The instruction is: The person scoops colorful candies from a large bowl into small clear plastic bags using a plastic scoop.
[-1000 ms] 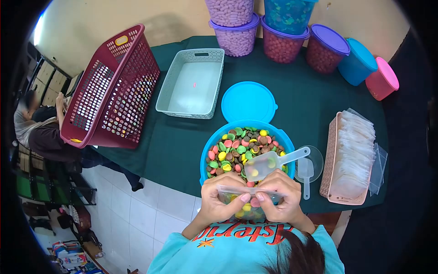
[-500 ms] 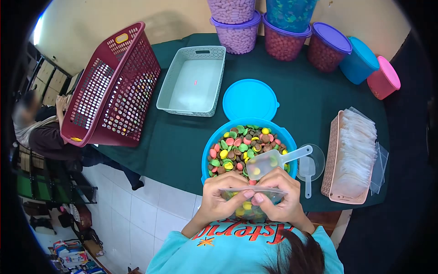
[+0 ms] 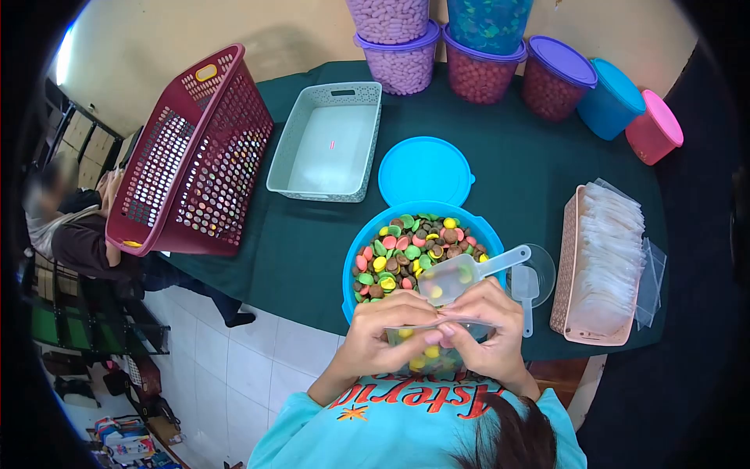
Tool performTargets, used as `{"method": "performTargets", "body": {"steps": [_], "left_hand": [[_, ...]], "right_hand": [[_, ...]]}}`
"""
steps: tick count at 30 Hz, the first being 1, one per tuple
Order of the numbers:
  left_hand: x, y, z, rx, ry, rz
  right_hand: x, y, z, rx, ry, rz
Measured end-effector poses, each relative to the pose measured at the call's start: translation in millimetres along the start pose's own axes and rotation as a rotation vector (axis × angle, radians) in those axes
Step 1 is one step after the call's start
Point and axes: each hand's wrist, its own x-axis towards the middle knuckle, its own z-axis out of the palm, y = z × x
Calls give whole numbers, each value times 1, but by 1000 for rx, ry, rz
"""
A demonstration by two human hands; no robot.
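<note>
Candy-filled clear plastic bag sits pinched between both hands at the near table edge, just in front of the person's chest. The left hand grips its top edge from the left with thumb and fingers closed on the film; the right hand is closed on the same edge from the right, the fingertips of both meeting at the middle of the bag's mouth. Yellow and green pieces show through the film below the fingers.

Just beyond the hands stands a round blue tub full of glossy button-shaped candies in green, yellow, pink and brown, with a clear plastic scoop lying on them. The tub's blue lid lies flat behind it on the dark green tablecloth. A second small scoop rests to the right, beside a pink perforated tray stacked with empty clear bags.

Red lettering on the turquoise shirt is partly hidden; it cannot be read whole.
</note>
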Motion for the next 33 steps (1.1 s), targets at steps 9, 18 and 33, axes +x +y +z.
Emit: {"method": "performTargets", "body": {"steps": [9,18,33], "left_hand": [[2,-8,-2,170,74,-79],[-9,-11,-7,194,148,-129],[-27,-13,-11,124,288,-127]], "right_hand": [[3,9,-9,53,-52,116],[4,18,-15,84,-79,158],[1,19,-22,62,-89,144]]}}
